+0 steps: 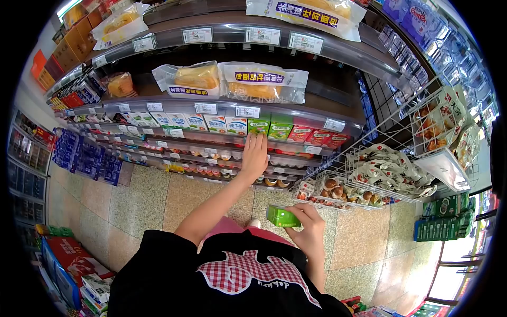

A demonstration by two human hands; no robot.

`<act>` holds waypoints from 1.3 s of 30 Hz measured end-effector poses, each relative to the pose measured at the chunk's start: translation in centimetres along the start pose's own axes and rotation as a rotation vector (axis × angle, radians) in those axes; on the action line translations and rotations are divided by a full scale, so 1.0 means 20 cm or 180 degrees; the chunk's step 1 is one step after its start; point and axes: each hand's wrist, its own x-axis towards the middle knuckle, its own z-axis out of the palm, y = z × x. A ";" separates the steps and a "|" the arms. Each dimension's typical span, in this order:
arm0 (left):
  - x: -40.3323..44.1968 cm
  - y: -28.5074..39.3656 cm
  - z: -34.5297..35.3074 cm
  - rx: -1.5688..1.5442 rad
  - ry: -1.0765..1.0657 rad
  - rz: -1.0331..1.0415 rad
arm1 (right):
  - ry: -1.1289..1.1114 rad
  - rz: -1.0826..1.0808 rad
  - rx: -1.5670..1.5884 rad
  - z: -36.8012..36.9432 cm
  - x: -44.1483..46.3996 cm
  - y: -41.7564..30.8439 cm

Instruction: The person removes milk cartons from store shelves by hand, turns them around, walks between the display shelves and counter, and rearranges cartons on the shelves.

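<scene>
My left hand reaches up to the shelf edge, its fingers closed together at the lower front of a green drink carton. The thumb's contact is hidden. Beside that carton stands another green carton, with red drink cartons to its right. White and blue milk cartons line the shelf on its left. Lower down, near my body, my right hand grips a green drink carton lying on its side, thumb and fingers around its right end.
Bagged bread loaves lie on the shelf above the cartons. A wire rack with packaged food juts out at the right. Blue packages hang at the left. Red and blue boxes stand on the tiled floor at lower left.
</scene>
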 end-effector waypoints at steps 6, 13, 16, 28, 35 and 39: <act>0.02 -0.02 0.01 0.0022 0.0056 0.0065 | -0.0013 -0.0010 0.0012 0.01 -0.01 0.01; 0.06 -0.06 0.04 0.0227 0.0121 0.0141 | 0.0047 -0.0046 -0.0018 0.02 0.00 0.00; 0.07 -0.07 0.05 0.0174 0.0051 0.0117 | 0.0138 -0.0123 -0.0071 0.04 0.01 0.00; -0.12 -0.21 -0.16 -0.1476 0.0591 0.0089 | 0.0701 -0.0683 -0.0099 0.22 0.31 0.09; -0.44 -0.17 -0.13 -0.1410 -0.0016 -0.0347 | 0.0969 -0.1190 -0.0136 0.48 0.58 0.23; -0.42 -0.07 -0.07 -0.1349 0.0003 -0.0172 | 0.1162 -0.1428 -0.0281 0.56 0.64 0.28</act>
